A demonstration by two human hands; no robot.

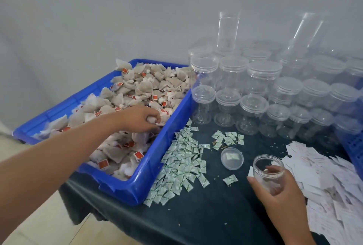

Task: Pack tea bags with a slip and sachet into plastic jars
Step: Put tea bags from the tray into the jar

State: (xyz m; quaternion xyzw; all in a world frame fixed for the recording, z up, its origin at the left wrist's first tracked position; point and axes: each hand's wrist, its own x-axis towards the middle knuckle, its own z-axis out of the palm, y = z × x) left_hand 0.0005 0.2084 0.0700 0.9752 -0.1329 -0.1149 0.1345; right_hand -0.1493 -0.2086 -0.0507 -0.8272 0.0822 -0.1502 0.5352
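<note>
A blue crate [137, 187] on the left holds a heap of tea bags [149, 87] with red tags. My left hand [140, 119] reaches into the crate, its fingers closed around a tea bag. My right hand [280, 195] grips an open clear plastic jar [268, 172] standing on the dark cloth; something small and pale lies inside it. The jar's lid [232, 158] lies upside down just left of it, with a sachet in it. A pile of green-and-white sachets [182, 164] spreads beside the crate. White paper slips [322, 176] are heaped at the right.
Several clear lidded jars [255, 91] are stacked in rows at the back right, with two tall stacks [227, 32] behind them. A second blue crate edge [353, 146] shows at far right. The table's cloth-covered edge [82, 205] drops off at lower left.
</note>
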